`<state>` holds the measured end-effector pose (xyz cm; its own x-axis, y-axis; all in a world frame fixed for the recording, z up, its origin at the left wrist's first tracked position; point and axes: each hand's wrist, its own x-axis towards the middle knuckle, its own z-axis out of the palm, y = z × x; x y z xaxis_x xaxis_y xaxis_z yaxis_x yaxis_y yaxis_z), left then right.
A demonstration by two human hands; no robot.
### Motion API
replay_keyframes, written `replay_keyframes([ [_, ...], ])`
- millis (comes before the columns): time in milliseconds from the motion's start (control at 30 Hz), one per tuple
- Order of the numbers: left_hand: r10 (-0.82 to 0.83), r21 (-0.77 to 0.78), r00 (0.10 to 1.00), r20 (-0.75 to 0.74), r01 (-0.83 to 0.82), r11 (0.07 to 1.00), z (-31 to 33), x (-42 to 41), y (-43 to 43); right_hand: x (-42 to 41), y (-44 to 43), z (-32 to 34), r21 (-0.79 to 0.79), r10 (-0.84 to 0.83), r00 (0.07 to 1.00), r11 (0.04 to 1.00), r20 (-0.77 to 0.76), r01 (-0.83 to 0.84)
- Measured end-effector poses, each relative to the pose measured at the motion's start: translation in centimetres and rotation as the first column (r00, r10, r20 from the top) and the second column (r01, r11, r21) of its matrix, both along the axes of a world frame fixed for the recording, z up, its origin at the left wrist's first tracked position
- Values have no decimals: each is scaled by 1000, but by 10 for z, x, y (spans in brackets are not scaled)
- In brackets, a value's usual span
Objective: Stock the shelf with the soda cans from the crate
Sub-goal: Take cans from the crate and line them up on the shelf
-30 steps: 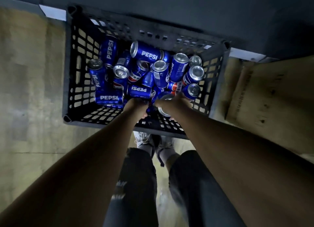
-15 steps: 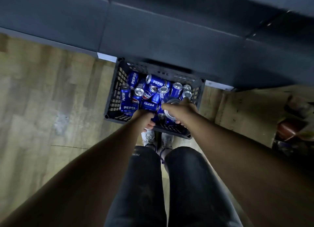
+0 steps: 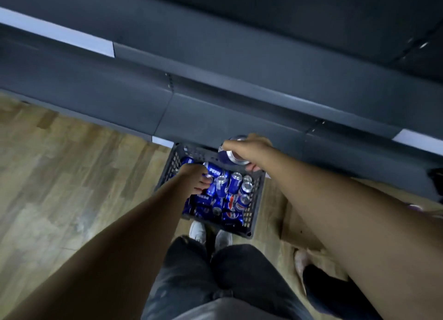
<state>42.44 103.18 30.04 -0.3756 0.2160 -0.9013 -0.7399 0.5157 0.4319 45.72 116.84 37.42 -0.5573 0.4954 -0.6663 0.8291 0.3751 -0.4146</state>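
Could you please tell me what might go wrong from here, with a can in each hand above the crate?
1. The right hand grips the raised can by its end, above the crate; a slip would likely drop it onto the loose cans below.
2. The left hand seems to hold the second can by one end only, a weak grip.
3. The shoes stand against the crate rim, so a step toward the shelf could trip.
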Motion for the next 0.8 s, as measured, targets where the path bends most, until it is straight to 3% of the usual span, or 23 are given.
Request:
replay_keyframes([
  [400,62,167,967,-248,-20,986,87,-32,26,-11,-1,110,61,-11,957,998,-290,30],
  [800,69,271,912,-404,48,961,189,-83,49,-20,12,200,177,20,740,975,-672,134],
])
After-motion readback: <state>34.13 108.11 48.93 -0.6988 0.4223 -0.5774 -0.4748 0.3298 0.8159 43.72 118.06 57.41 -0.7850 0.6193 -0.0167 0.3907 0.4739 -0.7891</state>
